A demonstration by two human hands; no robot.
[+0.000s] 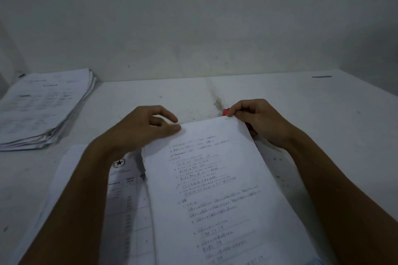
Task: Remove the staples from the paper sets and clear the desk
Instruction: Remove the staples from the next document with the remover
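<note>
White desk (301,101) fills the lower half of the view, scuffed and stained near its middle, backed by a plain grey-white wall (193,17). Light is dim.

Tall stack of papers (43,109) sits at the far left of the desk, edges fanned a little, well apart from the hands.

Paper set (211,189) with printed and handwritten lines lies in the middle foreground, tilted, its top edge lifted toward the hands. Under it on the left, a form with a star emblem (125,189) lies flat on the desk, partly covered.

Left hand (148,129) rests at the top left corner of the paper set, thumb and fingertips pinching the sheet's edge, the other fingers loosely curled.

Right hand (258,120) is at the top right corner of the paper set, fingers closed around a small red tool (225,112). Only the red tip shows past the fingertips, touching the paper's top edge; it is probably a staple remover, though too little is visible to be sure. No staple can be made out at this corner.

Thin dark strip (321,76) lies near the desk's far right edge. Another small dark piece (21,75) sits beside the far corner of the stack.
</note>
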